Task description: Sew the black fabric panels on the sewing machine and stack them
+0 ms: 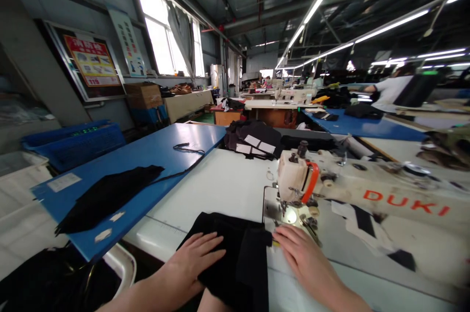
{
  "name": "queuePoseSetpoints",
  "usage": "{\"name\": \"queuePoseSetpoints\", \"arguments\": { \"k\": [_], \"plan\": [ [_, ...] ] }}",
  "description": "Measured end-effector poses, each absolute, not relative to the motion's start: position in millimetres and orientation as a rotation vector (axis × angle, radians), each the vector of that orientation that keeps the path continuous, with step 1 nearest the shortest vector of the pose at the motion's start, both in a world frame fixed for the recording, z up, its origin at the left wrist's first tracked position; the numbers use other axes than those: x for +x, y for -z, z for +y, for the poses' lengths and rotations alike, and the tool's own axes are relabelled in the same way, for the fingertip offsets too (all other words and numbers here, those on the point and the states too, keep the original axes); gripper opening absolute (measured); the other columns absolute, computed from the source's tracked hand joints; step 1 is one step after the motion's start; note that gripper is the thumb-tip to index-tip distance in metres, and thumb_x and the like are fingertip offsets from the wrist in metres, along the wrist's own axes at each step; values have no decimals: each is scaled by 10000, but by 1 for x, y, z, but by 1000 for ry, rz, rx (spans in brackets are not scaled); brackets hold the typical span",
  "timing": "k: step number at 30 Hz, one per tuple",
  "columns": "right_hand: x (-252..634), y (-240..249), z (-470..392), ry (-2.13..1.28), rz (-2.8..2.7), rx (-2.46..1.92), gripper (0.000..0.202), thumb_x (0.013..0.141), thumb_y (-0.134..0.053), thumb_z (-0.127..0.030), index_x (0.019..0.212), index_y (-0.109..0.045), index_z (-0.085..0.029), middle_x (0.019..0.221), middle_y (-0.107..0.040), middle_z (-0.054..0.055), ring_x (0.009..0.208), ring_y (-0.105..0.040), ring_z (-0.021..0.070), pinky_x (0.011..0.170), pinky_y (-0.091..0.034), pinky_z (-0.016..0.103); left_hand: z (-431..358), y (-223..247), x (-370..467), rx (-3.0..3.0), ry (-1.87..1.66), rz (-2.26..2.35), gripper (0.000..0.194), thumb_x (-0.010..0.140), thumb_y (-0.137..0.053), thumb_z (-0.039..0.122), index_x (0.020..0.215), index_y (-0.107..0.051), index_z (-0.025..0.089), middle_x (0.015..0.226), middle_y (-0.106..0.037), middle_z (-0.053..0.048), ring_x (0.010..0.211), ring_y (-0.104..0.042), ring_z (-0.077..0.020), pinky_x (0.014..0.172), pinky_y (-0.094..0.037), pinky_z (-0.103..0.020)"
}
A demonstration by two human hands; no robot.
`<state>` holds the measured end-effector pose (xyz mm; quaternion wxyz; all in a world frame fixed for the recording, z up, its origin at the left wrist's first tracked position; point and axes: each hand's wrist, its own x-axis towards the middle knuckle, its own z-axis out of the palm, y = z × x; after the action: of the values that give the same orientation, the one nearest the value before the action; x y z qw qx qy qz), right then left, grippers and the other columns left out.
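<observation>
Black fabric (235,253) lies over the front edge of the white sewing table (223,180). My left hand (194,258) rests on the fabric's left part with its fingers spread. At the fabric's upper right corner, beside the sewing machine's lit needle area, is my right hand (299,253); its fingers are together, and whether their tips grip anything is hidden. The white sewing machine (352,189) with an orange lever stands on the right. A small yellow bit shows by my right fingertips.
Left, a blue table (147,155) carries a black cloth piece (110,194) and a cord. Dark fabric with white labels (257,138) is piled behind the machine. A blue crate (77,143) stands far left. Another person (392,91) is at the right back.
</observation>
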<state>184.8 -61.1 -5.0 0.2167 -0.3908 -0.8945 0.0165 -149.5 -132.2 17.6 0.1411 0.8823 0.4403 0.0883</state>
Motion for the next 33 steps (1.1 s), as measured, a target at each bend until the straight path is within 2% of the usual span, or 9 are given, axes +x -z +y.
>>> {"name": "queuePoseSetpoints", "arguments": {
  "k": [4, 7, 9, 11, 13, 16, 21, 27, 33],
  "plan": [
    [175, 3, -75, -169, -2378, -1027, 598, 792, -437, -93, 1361, -403, -275, 1346, -480, 74, 1225, -453, 260, 980, -432, 499, -127, -38, -147, 2481, -417, 1368, 555, 695, -420, 18, 1159, -579, 279, 1167, -638, -24, 1094, -569, -215, 980, -419, -371],
    [155, -15, -94, -571, -2251, -864, 781, 709, -571, -179, 1428, -282, -275, 1421, -379, 101, 1280, -377, 324, 995, -397, 530, -123, -87, -133, 2331, -481, 1481, 417, 737, -441, 56, 1053, -619, 262, 992, -690, -9, 915, -632, -195, 835, -480, -292],
    [140, -33, -103, -951, -2025, -879, 774, 687, -651, -287, 1400, -349, -268, 1356, -468, 115, 1218, -455, 334, 967, -427, 507, -118, -123, -125, 2236, -462, 1363, 277, 802, -477, 114, 969, -649, 255, 895, -691, 13, 829, -633, -160, 760, -473, -232],
    [127, -48, -106, -1320, -1694, -990, 634, 720, -658, -380, 1313, -484, -234, 1231, -585, 118, 1121, -549, 309, 938, -459, 465, -109, -149, -123, 2095, -506, 1251, 168, 814, -575, 237, 961, -656, 232, 873, -684, 16, 809, -622, -146, 743, -463, -213],
    [118, -56, -104, -1555, -1398, -1033, 514, 740, -658, -427, 1198, -592, -204, 1149, -640, 111, 1076, -582, 292, 949, -453, 438, -99, -160, -127, 1853, -578, 1212, 272, 778, -644, 325, 1022, -634, 206, 885, -673, -1, 806, -617, -155, 720, -473, -225],
    [113, -51, -100, -1613, -1141, -1069, 526, 660, -735, -445, 1115, -648, -196, 1111, -660, 104, 1106, -559, 310, 967, -440, 433, -89, -150, -141, 1389, -674, 1107, 398, 757, -677, 352, 1103, -584, 179, 936, -663, -37, 825, -629, -172, 712, -491, -253],
    [111, -38, -99, -1607, -834, -1172, 635, 570, -797, -423, 1125, -635, -161, 1069, -677, 108, 1118, -548, 320, 936, -469, 418, -103, -109, -161, 881, -819, 914, 368, 738, -711, 302, 1056, -617, 142, 979, -673, -91, 913, -641, -201, 831, -485, -300],
    [102, -45, -95, -1654, -584, -1183, 749, 473, -851, -354, 1153, -612, -153, 1019, -694, 109, 1042, -594, 336, 849, -517, 415, -116, -78, -158, 767, -913, 953, 282, 727, -736, 237, 963, -651, 107, 875, -694, -96, 711, -655, -151, 713, -522, -283],
    [104, -23, -89, -1696, -521, -1209, 730, 500, -851, -353, 1156, -578, -185, 1009, -702, 75, 1053, -593, 303, 804, -528, 375, -113, -74, -146, 749, -1002, 967, 274, 748, -719, 302, 903, -670, 81, 816, -700, -107, 668, -649, -150, 701, -525, -293]
  ]
}}
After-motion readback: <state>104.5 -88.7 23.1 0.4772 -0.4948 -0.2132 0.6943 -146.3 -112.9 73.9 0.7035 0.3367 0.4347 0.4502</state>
